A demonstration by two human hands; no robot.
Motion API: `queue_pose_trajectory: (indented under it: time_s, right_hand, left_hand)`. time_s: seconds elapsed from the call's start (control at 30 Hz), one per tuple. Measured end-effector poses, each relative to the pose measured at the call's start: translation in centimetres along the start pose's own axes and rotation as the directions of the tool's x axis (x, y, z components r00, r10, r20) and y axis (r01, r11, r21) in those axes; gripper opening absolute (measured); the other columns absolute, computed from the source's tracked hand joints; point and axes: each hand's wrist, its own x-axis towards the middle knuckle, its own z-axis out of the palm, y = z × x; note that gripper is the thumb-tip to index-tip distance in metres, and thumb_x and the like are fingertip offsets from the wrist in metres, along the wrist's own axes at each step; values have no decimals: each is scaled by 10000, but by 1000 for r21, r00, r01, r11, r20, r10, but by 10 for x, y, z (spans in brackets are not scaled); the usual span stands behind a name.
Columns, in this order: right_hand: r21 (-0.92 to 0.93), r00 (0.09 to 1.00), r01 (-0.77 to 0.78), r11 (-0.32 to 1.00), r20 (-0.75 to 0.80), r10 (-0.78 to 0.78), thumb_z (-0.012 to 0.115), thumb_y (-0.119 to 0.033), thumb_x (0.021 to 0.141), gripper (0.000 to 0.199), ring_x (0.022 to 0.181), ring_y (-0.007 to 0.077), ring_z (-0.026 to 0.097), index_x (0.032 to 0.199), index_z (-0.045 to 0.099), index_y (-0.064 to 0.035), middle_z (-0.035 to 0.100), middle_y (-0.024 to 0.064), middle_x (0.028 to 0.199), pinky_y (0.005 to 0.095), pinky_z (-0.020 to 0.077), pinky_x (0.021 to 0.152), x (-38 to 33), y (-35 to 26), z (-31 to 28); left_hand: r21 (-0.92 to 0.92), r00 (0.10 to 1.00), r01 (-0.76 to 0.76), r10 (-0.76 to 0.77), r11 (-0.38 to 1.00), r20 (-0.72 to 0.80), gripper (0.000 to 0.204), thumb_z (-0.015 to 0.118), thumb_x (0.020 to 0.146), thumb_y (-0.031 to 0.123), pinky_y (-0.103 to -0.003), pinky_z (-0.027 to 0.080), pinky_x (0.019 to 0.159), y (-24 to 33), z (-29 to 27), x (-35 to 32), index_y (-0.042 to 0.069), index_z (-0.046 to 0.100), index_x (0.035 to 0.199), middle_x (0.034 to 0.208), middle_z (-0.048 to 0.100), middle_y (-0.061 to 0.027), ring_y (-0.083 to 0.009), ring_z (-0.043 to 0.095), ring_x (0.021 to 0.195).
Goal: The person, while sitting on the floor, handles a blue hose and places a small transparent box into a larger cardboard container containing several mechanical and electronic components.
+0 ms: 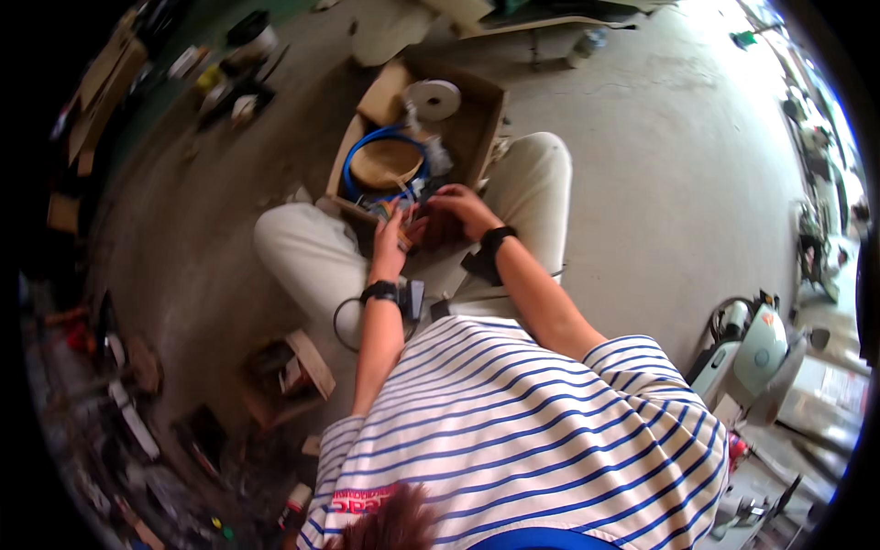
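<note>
My hands work close together over the near edge of an open cardboard box (493, 115) between my knees. My left hand (392, 243) points away from me, its fingers bent round something small that blur hides. Beside it, my right hand (466, 211) reaches in from the right with curled fingers, at a small dark thing (427, 189) whose kind I cannot make out. Inside the box lie a coil of blue hose or cable (348, 172), a round tan piece (385, 163), a white reel (433, 99) and some crumpled clear plastic (440, 158).
My knees, in light trousers (307, 257), flank the box. A smaller cardboard box (313, 365) stands on the floor at my left. Tools and parts clutter the lower left. A pale green and white scooter-like machine (761, 348) stands at the right. A bucket (254, 37) is at the far left.
</note>
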Motion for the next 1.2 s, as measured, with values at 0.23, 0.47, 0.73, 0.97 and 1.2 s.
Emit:
queue_pose_trajectory:
  time_s: [0.23, 0.47, 0.73, 0.97, 1.2]
  right_hand:
    - [3, 828, -385, 923, 442, 344, 630, -55, 802, 278, 830, 197, 625, 1061, 548, 2, 633, 79, 904, 307, 506, 758, -16, -1, 19]
    - [15, 960, -243, 970, 149, 238, 606, -87, 828, 194, 778, 194, 639, 1003, 569, -10, 642, 94, 901, 291, 511, 712, -17, -9, 28]
    - [124, 996, 41, 991, 74, -51, 654, -120, 801, 265, 811, 130, 599, 1041, 573, -41, 623, 26, 919, 263, 481, 713, 6, 5, 11]
    - [127, 992, 128, 984, -10, -128, 675, -157, 788, 311, 865, 136, 576, 1071, 570, -79, 608, 26, 952, 267, 461, 757, 14, 10, 5]
    - [403, 971, 140, 904, -234, -46, 600, -215, 845, 160, 895, 235, 578, 975, 569, -127, 590, 70, 961, 417, 495, 782, 40, 18, -42]
  left_hand:
    - [298, 993, 119, -110, 947, -47, 341, 563, 867, 343, -215, 421, 490, 5, -4, -5, 111, 530, 1115, 798, 604, -5, -102, 552, 572]
    - [362, 1000, 7, 4, 932, -31, 212, 533, 894, 278, -191, 322, 419, -9, -9, -2, 112, 560, 1022, 703, 557, 26, -53, 424, 486]
    - [370, 998, -42, 55, 928, -24, 207, 508, 904, 237, -208, 351, 417, -2, -2, -6, 79, 515, 1037, 791, 631, -66, -82, 437, 465]
    - [246, 984, -89, 124, 965, -130, 197, 510, 901, 214, -208, 389, 417, -5, -4, -6, 50, 488, 1008, 828, 643, -143, -124, 518, 488]
    - [97, 937, -228, 245, 969, -248, 180, 546, 885, 201, -252, 340, 391, 4, -12, -2, 51, 517, 981, 784, 636, -128, -127, 517, 491]
